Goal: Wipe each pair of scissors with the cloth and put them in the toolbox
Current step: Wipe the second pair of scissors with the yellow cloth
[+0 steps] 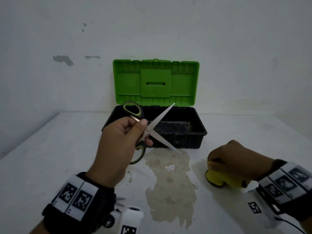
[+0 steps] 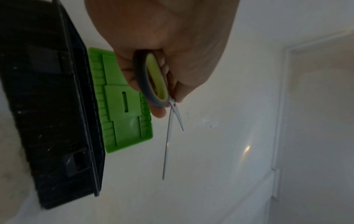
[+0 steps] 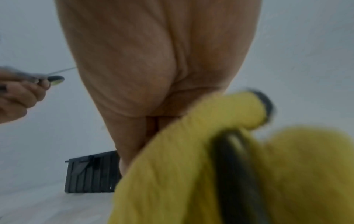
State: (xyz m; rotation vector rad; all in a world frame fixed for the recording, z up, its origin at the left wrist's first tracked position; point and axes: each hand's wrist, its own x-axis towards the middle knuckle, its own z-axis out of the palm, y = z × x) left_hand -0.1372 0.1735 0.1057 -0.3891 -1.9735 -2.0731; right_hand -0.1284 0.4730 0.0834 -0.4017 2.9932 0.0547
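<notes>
A white wall (image 1: pixel 168 31) with patches of flaked paint backs a white tabletop (image 1: pixel 50 149), which carries a large brownish stain (image 1: pixel 168 179) in front of centre.

The toolbox (image 1: pixel 194 130) stands at the rear of the tabletop against the wall: black base, green lid (image 1: pixel 156 81) raised upright and open. The visible part of its interior shows only a dirty floor.

The left hand (image 1: pixel 121 146) is raised above the tabletop, just in front of the toolbox's left front corner. It grasps the scissors (image 1: pixel 152 130) near the pivot, thumb on top and fingers curled round the lower handle. The blades are spread wide. One blade points up and to the right, its tip over the toolbox rim near the lid's lower edge; the other points down and to the right, its tip close to the upper edge of the stain. The black-and-green handle loops lie to the left, one above the hand and one below it. In the left wrist view the scissors (image 2: pixel 168 136) run away from the hand, blades parted.

The right hand (image 1: pixel 236 159) is low over the tabletop, right of the stain and well apart from the scissors. It is clenched around a bunched yellow cloth (image 1: pixel 217 178) with a dark edging. The right wrist view, blurred, shows the cloth (image 3: pixel 182 174) hanging from the fist.
</notes>
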